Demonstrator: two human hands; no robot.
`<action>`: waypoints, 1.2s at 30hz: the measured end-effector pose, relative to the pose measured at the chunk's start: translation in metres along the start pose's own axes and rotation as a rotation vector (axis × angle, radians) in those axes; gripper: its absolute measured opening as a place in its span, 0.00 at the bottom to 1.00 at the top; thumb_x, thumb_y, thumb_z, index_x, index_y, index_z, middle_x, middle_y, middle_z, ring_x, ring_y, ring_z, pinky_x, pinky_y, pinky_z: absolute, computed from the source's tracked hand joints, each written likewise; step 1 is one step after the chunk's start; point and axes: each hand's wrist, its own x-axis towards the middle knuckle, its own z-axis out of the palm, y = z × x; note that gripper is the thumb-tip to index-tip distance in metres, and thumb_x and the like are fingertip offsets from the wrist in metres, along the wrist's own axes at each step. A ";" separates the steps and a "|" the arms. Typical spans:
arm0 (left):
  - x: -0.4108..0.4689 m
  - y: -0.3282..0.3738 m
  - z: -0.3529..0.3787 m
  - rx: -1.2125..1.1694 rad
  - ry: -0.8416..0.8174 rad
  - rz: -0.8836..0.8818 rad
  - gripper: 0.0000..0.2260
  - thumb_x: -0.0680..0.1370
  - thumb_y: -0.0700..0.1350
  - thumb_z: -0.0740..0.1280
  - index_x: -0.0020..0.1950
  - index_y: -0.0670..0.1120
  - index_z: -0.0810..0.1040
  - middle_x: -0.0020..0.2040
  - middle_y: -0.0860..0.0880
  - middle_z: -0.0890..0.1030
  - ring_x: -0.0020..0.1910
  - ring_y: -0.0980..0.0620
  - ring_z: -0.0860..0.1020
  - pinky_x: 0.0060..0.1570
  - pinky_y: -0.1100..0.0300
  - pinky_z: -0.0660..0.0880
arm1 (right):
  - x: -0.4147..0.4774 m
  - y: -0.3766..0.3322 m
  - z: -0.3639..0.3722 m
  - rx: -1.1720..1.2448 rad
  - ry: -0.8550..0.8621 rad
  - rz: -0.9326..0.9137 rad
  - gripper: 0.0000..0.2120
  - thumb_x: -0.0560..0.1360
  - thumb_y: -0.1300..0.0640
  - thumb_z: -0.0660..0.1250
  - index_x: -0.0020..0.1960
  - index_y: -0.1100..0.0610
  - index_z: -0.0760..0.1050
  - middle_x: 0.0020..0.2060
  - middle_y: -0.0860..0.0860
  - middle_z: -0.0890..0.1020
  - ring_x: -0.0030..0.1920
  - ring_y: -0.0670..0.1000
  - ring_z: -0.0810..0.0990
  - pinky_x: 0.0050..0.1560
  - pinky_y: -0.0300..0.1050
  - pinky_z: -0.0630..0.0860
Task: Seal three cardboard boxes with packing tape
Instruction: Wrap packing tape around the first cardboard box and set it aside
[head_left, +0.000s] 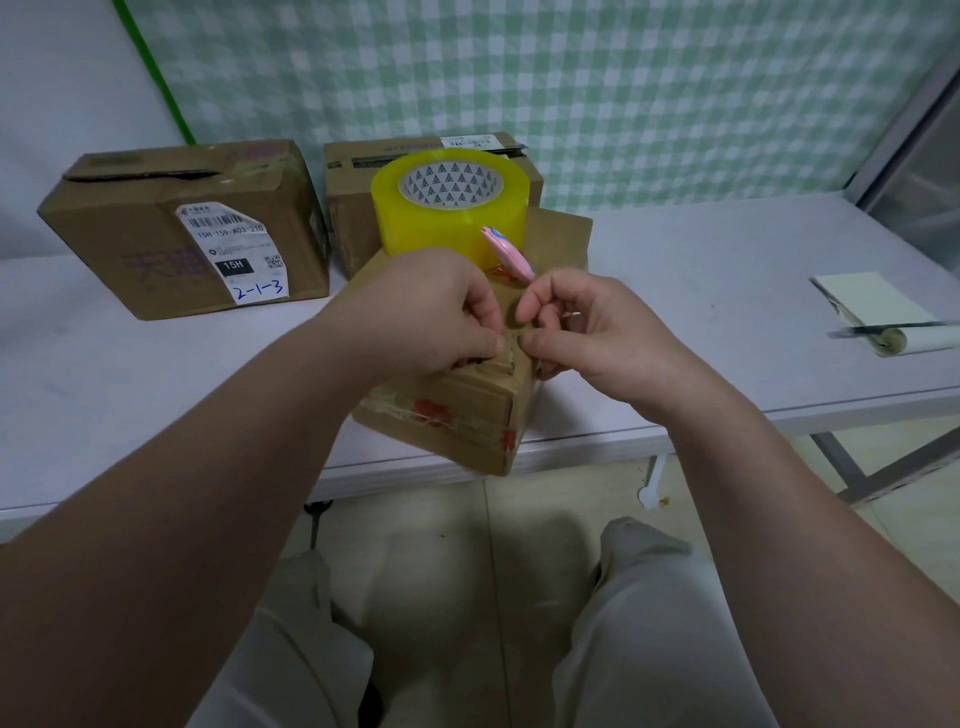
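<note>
A small cardboard box sits at the table's front edge, its corner past the rim. On its top stands a large yellow tape roll, with a pink cutter leaning beside it. My left hand curls its fingers over the box's near top edge. My right hand pinches at the same edge, thumb and forefinger together; what it pinches is too small to tell. Two more cardboard boxes stand behind: one at the left with a label, one in the middle partly hidden by the roll.
The white table stretches right, where a notepad and a rolled paper lie near the edge. A checked cloth hangs on the wall behind. My knees and the tiled floor show below the table.
</note>
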 end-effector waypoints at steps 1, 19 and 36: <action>0.000 0.001 0.000 0.012 0.001 -0.001 0.02 0.71 0.45 0.74 0.39 0.50 0.82 0.30 0.57 0.77 0.29 0.65 0.73 0.32 0.72 0.68 | 0.000 0.000 0.000 0.000 -0.001 -0.002 0.10 0.72 0.73 0.66 0.44 0.58 0.75 0.26 0.47 0.69 0.29 0.49 0.73 0.36 0.43 0.77; 0.005 0.013 0.004 0.210 0.035 -0.064 0.07 0.74 0.44 0.67 0.36 0.46 0.78 0.33 0.49 0.76 0.35 0.52 0.73 0.27 0.68 0.62 | -0.001 0.001 0.006 0.048 0.022 0.055 0.13 0.72 0.74 0.64 0.41 0.57 0.76 0.26 0.52 0.68 0.32 0.53 0.71 0.35 0.41 0.77; 0.003 0.007 0.004 0.087 0.032 -0.046 0.08 0.78 0.44 0.65 0.42 0.44 0.79 0.35 0.51 0.76 0.35 0.55 0.70 0.27 0.75 0.64 | -0.006 -0.004 0.008 0.031 0.033 0.077 0.11 0.74 0.73 0.64 0.42 0.57 0.76 0.28 0.54 0.69 0.29 0.49 0.72 0.35 0.41 0.77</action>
